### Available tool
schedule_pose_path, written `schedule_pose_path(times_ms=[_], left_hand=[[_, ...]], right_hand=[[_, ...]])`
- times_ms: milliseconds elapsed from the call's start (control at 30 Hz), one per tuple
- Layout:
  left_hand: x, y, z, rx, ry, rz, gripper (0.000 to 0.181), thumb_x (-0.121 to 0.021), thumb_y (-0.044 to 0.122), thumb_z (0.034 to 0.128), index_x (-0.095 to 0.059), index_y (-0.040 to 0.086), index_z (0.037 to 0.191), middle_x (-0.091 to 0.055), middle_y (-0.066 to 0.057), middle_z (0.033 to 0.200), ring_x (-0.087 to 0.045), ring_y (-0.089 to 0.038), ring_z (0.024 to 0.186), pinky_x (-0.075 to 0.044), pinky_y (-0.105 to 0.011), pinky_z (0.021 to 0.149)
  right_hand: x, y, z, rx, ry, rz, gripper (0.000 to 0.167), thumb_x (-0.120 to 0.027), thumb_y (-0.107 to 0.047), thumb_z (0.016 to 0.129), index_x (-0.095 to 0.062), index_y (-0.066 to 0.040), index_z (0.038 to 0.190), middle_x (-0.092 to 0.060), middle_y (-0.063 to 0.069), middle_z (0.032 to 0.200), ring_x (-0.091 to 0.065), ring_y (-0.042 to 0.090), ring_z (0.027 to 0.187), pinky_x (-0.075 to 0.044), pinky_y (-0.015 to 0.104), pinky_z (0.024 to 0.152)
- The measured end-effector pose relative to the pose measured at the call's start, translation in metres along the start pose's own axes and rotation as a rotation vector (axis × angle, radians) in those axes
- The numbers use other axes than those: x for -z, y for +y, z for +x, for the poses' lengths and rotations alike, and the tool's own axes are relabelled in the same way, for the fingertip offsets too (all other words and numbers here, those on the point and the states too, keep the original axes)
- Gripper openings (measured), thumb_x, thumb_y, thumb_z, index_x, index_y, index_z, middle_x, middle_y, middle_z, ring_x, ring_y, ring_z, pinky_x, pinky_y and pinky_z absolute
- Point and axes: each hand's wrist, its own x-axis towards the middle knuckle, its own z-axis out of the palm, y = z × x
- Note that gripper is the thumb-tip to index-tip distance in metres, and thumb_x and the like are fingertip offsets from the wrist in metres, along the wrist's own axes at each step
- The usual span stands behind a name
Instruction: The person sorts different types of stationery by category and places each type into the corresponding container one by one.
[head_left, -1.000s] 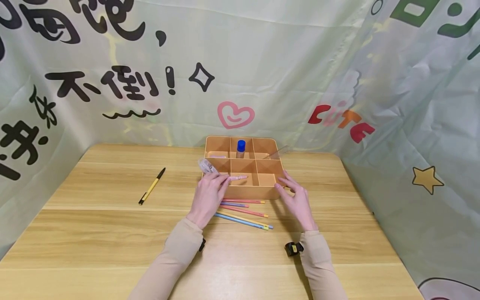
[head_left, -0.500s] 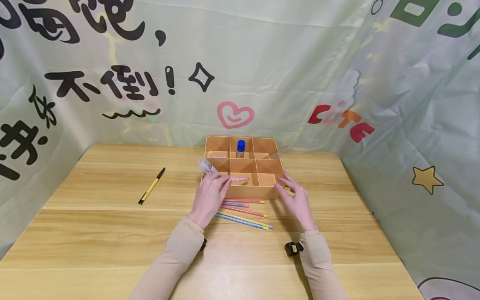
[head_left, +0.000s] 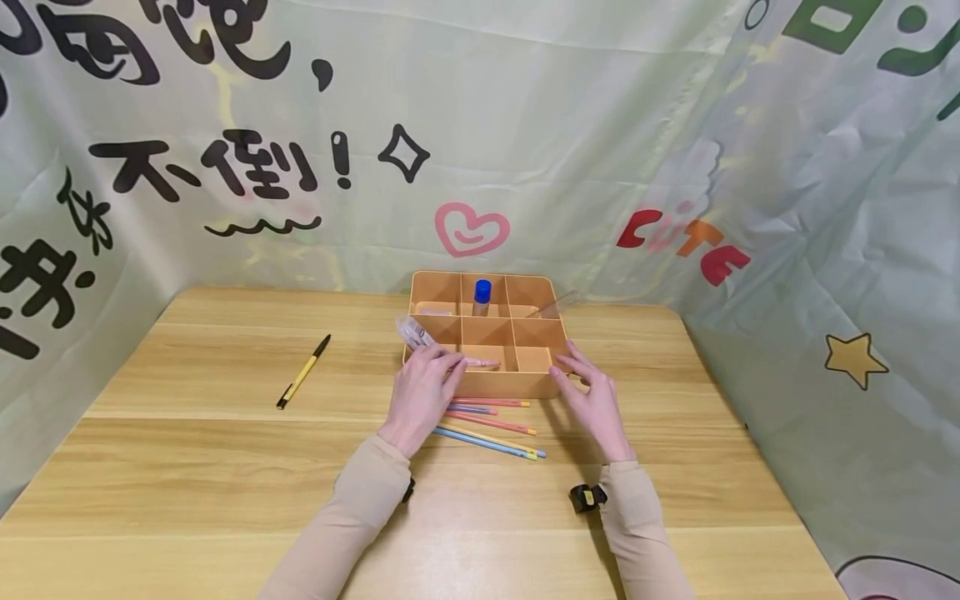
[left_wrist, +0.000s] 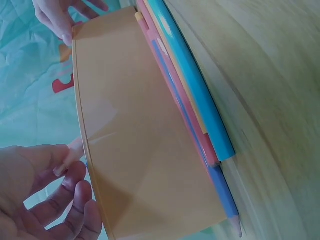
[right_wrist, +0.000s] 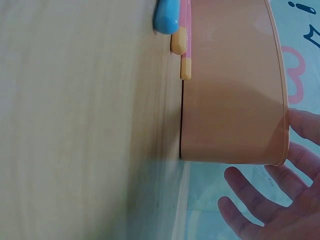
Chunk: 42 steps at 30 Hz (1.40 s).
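An orange box (head_left: 510, 385) with several compartments stands near the back of the table. My left hand (head_left: 422, 392) is over its front left rim and pinches a slim pink item (head_left: 482, 363) that reaches into the front middle compartment. In the left wrist view, thumb and forefinger of the left hand (left_wrist: 50, 195) meet on a pale pink piece (left_wrist: 75, 152). My right hand (head_left: 597, 410) touches the box's front right corner, its fingers spread and holding nothing. A clear item (head_left: 414, 332) leans in the front left compartment. A blue-capped bottle (head_left: 482, 298) stands in the back middle one.
Several coloured pencils (head_left: 491, 422) lie just in front of the box. A yellow and black pen (head_left: 303, 372) lies to the left on the wooden table (head_left: 187, 500). A clear, thin item (head_left: 555, 305) sticks out at the back right. Printed cloth (head_left: 570, 125) hangs behind.
My left hand has shifted slightly right, and the pink item has moved a little right and lower in the front middle compartment. The right hand stays at the corner.
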Motion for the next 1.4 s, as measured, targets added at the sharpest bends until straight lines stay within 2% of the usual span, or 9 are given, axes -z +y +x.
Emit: schedule_pose_path(times_ms=[133, 400, 600, 733, 867, 1033, 1133, 1400], left_hand=[[0.0, 0.001, 0.0, 0.004, -0.004, -0.006, 0.02, -0.069, 0.023, 0.0968, -0.079, 0.008, 0.104, -0.076, -0.008, 0.099, -0.07, -0.026, 0.092, -0.061, -0.041, 0.075], [0.001, -0.001, -0.002, 0.027, -0.011, -0.024, 0.03, -0.066, 0.031, 0.0982, -0.076, 0.009, 0.116, -0.076, -0.008, 0.109, -0.069, -0.028, 0.101, -0.06, -0.045, 0.08], [0.006, -0.004, -0.004, 0.034, 0.013, -0.045, 0.029, -0.066, 0.032, 0.0984, -0.077, 0.008, 0.112, -0.074, -0.007, 0.104, -0.067, -0.027, 0.095, -0.059, -0.041, 0.074], [0.01, -0.009, -0.005, 0.047, 0.028, -0.053, 0.027, -0.067, 0.029, 0.0979, -0.078, 0.008, 0.11, -0.074, -0.008, 0.102, -0.066, -0.027, 0.093, -0.059, -0.039, 0.072], [0.017, -0.015, -0.007, 0.085, 0.045, -0.055, 0.024, -0.068, 0.026, 0.097, -0.078, 0.008, 0.11, -0.074, -0.009, 0.103, -0.066, -0.027, 0.095, -0.06, -0.04, 0.072], [0.027, -0.02, -0.01, 0.129, 0.029, -0.11, 0.025, -0.068, 0.025, 0.097, -0.076, 0.007, 0.113, -0.074, -0.011, 0.108, -0.066, -0.028, 0.102, -0.059, -0.045, 0.084], [0.033, -0.024, -0.013, 0.144, 0.013, -0.135, 0.026, -0.067, 0.026, 0.0974, -0.076, 0.008, 0.114, -0.074, -0.011, 0.109, -0.066, -0.029, 0.103, -0.058, -0.046, 0.085], [0.047, -0.045, -0.019, 0.202, 0.069, -0.115, 0.03, -0.068, 0.024, 0.096, -0.072, 0.008, 0.121, -0.071, -0.014, 0.114, -0.063, -0.035, 0.11, -0.056, -0.052, 0.087]], right_hand=[[0.0, 0.0, 0.0, 0.001, 0.002, 0.0, 0.04, -0.065, -0.024, 0.099, -0.065, 0.003, 0.129, -0.044, 0.015, 0.158, -0.047, 0.041, 0.141, -0.045, 0.061, 0.11], [0.0, 0.001, 0.001, -0.001, 0.005, -0.004, 0.041, -0.065, -0.024, 0.099, -0.065, 0.003, 0.129, -0.044, 0.015, 0.158, -0.047, 0.041, 0.141, -0.046, 0.061, 0.109], [0.0, -0.001, 0.0, 0.001, 0.002, 0.001, 0.04, -0.065, -0.023, 0.099, -0.065, 0.004, 0.128, -0.043, 0.017, 0.157, -0.046, 0.042, 0.141, -0.045, 0.062, 0.11], [0.0, 0.0, 0.0, -0.001, 0.003, 0.001, 0.04, -0.065, -0.024, 0.099, -0.065, 0.004, 0.128, -0.043, 0.016, 0.158, -0.046, 0.042, 0.142, -0.045, 0.062, 0.11], [0.0, 0.001, 0.001, -0.002, 0.006, 0.0, 0.04, -0.065, -0.024, 0.099, -0.065, 0.004, 0.128, -0.044, 0.015, 0.158, -0.045, 0.042, 0.142, -0.046, 0.062, 0.11], [-0.001, 0.001, 0.001, 0.0, 0.011, -0.001, 0.04, -0.065, -0.024, 0.099, -0.065, 0.004, 0.128, -0.044, 0.015, 0.157, -0.046, 0.041, 0.142, -0.046, 0.061, 0.109], [-0.001, 0.001, 0.001, 0.001, 0.012, -0.001, 0.04, -0.065, -0.024, 0.099, -0.065, 0.004, 0.128, -0.045, 0.015, 0.157, -0.047, 0.041, 0.141, -0.047, 0.061, 0.109], [-0.001, 0.0, 0.0, -0.002, 0.014, -0.002, 0.039, -0.065, -0.024, 0.099, -0.066, 0.003, 0.128, -0.045, 0.014, 0.157, -0.047, 0.041, 0.141, -0.047, 0.061, 0.108]])
